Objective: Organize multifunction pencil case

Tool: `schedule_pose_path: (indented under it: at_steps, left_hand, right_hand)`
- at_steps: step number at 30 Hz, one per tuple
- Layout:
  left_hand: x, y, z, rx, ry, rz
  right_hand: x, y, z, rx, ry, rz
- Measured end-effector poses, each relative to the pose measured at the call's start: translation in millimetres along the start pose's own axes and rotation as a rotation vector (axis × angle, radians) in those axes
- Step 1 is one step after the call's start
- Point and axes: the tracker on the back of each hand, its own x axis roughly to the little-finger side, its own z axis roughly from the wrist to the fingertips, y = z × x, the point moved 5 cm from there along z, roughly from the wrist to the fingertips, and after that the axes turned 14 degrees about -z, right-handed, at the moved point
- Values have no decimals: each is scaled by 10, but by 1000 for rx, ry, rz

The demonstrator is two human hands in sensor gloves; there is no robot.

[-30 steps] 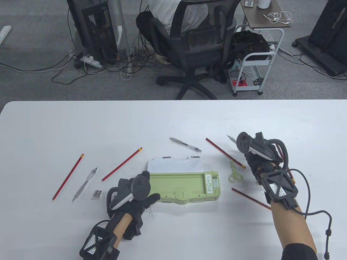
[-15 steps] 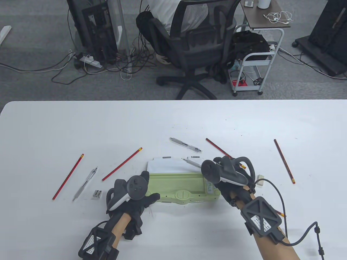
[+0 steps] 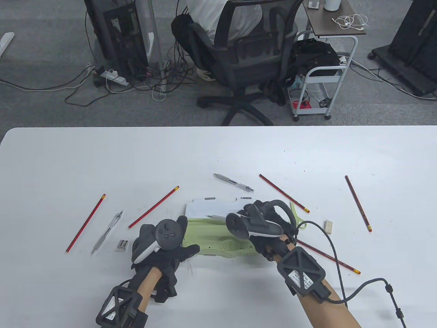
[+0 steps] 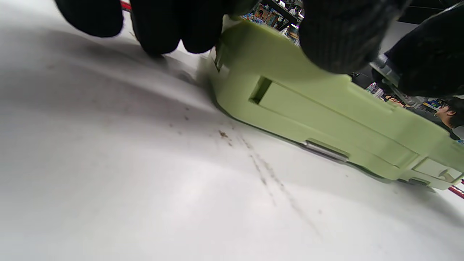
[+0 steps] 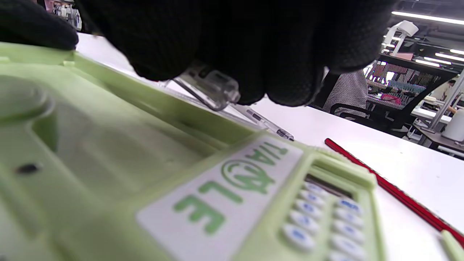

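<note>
The green pencil case (image 3: 218,237) lies open at the table's front centre, its white lid (image 3: 218,206) folded back. My left hand (image 3: 177,247) holds its left end, fingers on the far side and thumb on the near edge (image 4: 326,40). My right hand (image 3: 254,218) hovers over the case's right half and grips a clear pen (image 3: 215,216), tip pointing left over the tray. The right wrist view shows the pen's clear clip (image 5: 210,87) under my fingers above the tray, next to the case's calculator panel (image 5: 319,214).
Loose on the table: red pencils (image 3: 85,222) (image 3: 153,207) (image 3: 283,193) (image 3: 357,203) (image 3: 327,256), a pen at left (image 3: 107,231), a pen behind the case (image 3: 234,182), a metal sharpener (image 3: 123,244), green scissors (image 3: 297,216), a white eraser (image 3: 328,226).
My right hand picked the pen up at the right of the table and carried it left, over the open case. My left hand stayed on the case's left end.
</note>
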Motion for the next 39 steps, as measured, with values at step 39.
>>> schedule_pose_path:
  at_steps: [39]
  left_hand:
    - [11,10,-3,7,-3,-4]
  right_hand:
    - [139,16,48,49,61,-12]
